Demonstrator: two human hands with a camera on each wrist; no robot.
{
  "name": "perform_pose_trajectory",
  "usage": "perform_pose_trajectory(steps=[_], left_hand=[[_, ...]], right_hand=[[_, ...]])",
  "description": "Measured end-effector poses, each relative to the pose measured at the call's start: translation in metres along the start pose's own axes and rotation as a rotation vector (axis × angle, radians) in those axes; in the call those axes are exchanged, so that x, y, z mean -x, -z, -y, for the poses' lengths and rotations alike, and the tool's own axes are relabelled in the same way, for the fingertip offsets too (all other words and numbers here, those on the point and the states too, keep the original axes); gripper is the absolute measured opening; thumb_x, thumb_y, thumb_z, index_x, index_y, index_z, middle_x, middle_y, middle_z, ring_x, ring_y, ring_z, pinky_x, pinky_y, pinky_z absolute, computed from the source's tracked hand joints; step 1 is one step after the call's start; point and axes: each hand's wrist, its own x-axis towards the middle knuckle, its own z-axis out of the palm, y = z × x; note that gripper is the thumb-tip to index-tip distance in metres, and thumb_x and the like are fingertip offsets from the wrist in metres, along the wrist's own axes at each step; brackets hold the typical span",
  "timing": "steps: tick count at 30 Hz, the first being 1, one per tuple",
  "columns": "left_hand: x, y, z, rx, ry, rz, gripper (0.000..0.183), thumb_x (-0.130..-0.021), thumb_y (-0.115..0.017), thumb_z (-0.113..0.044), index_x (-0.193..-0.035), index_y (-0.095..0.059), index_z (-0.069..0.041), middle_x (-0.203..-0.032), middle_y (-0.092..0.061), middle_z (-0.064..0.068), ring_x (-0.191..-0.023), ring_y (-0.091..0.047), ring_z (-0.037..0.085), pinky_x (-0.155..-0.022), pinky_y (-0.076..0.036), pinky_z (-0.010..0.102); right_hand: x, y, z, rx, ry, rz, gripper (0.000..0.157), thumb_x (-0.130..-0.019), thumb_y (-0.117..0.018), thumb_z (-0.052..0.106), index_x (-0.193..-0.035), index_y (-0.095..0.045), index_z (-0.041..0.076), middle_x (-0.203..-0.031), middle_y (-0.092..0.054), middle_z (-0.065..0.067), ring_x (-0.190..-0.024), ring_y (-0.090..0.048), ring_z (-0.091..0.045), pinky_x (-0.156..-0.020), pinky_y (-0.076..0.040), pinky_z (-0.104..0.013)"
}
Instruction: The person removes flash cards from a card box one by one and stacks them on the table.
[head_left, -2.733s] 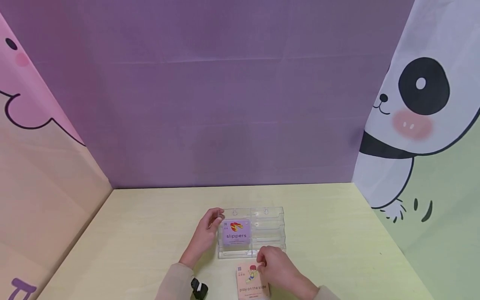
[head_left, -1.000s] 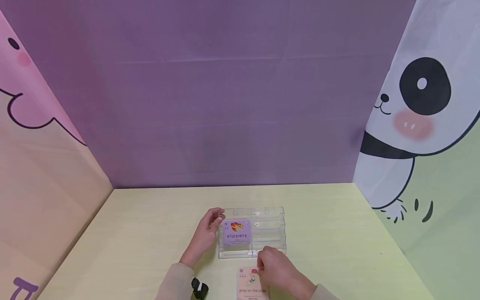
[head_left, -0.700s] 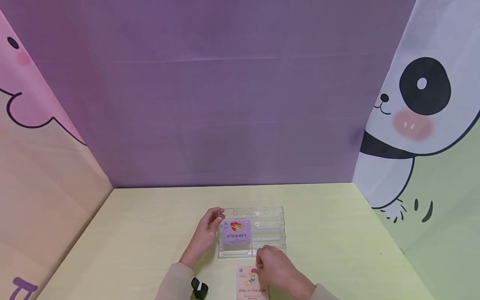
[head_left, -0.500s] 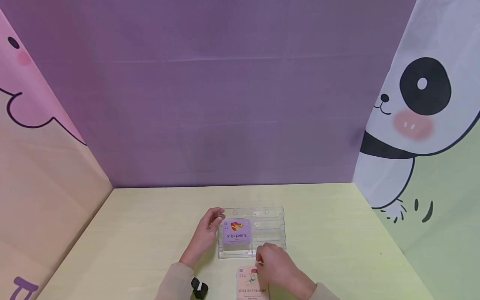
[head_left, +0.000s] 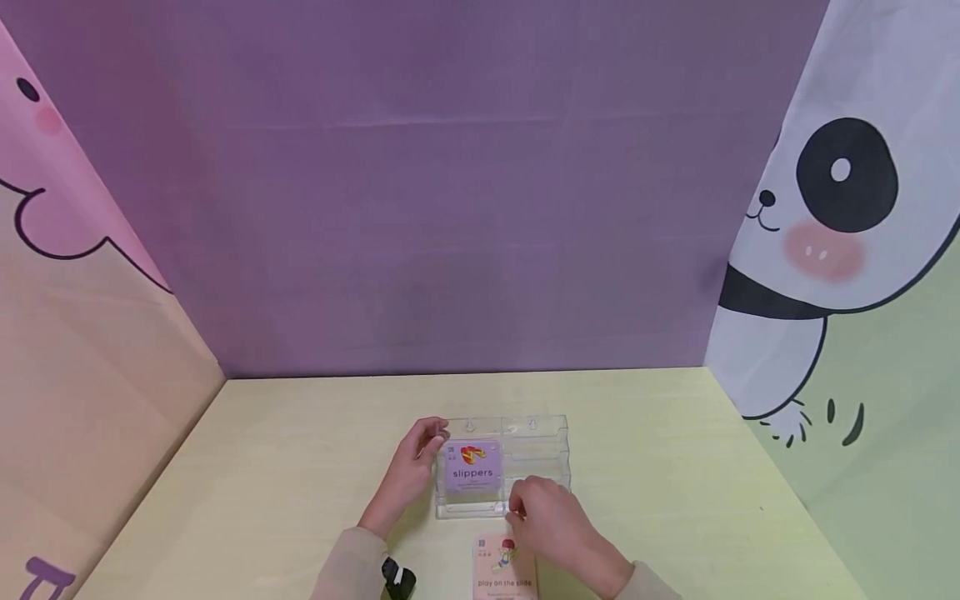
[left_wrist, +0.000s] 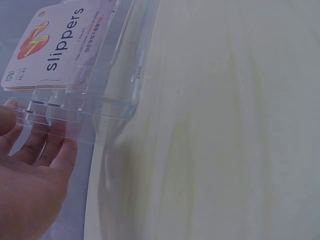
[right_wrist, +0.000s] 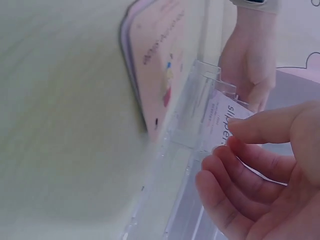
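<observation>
A clear plastic card rack with tiered pockets stands on the table in the head view. Purple cards with "slippers" on the front one sit in its left column. My left hand grips the rack's left edge; in the left wrist view its thumb is on one side and its fingers are behind. A stack of pink cards marked "play on the slide" is just in front of the rack. Over the stack's upper right corner hovers my right hand, fingers loosely curled, with nothing between them in the right wrist view.
Beside the left sleeve lies a small black object. The pale wooden table spreads around the rack, bounded by a purple back wall and printed cartoon side panels.
My right hand has risen from the pink stack's corner and shifted slightly away from me toward the rack. The left hand, the rack and the slippers cards stay where they were.
</observation>
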Motion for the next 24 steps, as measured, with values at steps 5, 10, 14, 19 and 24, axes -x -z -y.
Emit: perform_pose_trajectory(steps=[5,10,14,19,24], left_hand=[[0.001,0.000,0.000,-0.007,-0.015,-0.004,0.027,-0.098,-0.050,-0.009,-0.126,-0.050,-0.006,-0.119,-0.059,0.015,-0.116,-0.053,0.029,-0.105,-0.038,0.048],[0.001,0.000,-0.001,0.010,-0.003,-0.002,0.027,-0.098,-0.049,-0.008,-0.126,-0.050,-0.006,-0.119,-0.059,0.014,-0.117,-0.053,0.028,-0.106,-0.038,0.047],[0.002,0.000,-0.002,0.011,0.019,0.000,0.028,-0.099,-0.049,-0.009,-0.127,-0.050,-0.008,-0.120,-0.058,0.013,-0.119,-0.052,0.027,-0.106,-0.037,0.046],[0.002,0.001,-0.002,0.011,0.013,0.003,0.028,-0.099,-0.049,-0.010,-0.127,-0.050,-0.007,-0.120,-0.058,0.014,-0.118,-0.052,0.028,-0.106,-0.038,0.047],[0.003,0.001,-0.003,0.011,0.004,-0.003,0.027,-0.099,-0.049,-0.009,-0.126,-0.050,-0.007,-0.119,-0.059,0.013,-0.116,-0.053,0.027,-0.105,-0.039,0.047]], right_hand=[[-0.005,0.003,0.001,-0.035,-0.005,-0.045,0.013,-0.083,-0.070,0.017,-0.074,-0.061,0.016,-0.068,-0.047,0.011,-0.063,-0.045,-0.007,-0.053,-0.040,-0.019],[-0.009,0.010,0.004,-0.025,0.022,-0.104,0.011,-0.084,-0.069,0.019,-0.076,-0.062,0.016,-0.068,-0.049,0.009,-0.063,-0.045,-0.007,-0.054,-0.039,-0.019],[-0.011,0.014,0.007,-0.009,0.047,-0.148,0.010,-0.084,-0.070,0.019,-0.078,-0.063,0.015,-0.070,-0.053,0.007,-0.064,-0.045,-0.007,-0.054,-0.041,-0.019],[-0.013,0.017,0.009,0.017,0.069,-0.197,0.010,-0.084,-0.070,0.019,-0.079,-0.063,0.014,-0.072,-0.057,0.005,-0.067,-0.047,-0.008,-0.055,-0.042,-0.021],[-0.013,0.017,0.009,0.033,0.084,-0.250,0.008,-0.084,-0.068,0.019,-0.083,-0.064,0.013,-0.076,-0.061,0.002,-0.071,-0.051,-0.010,-0.057,-0.046,-0.023]])
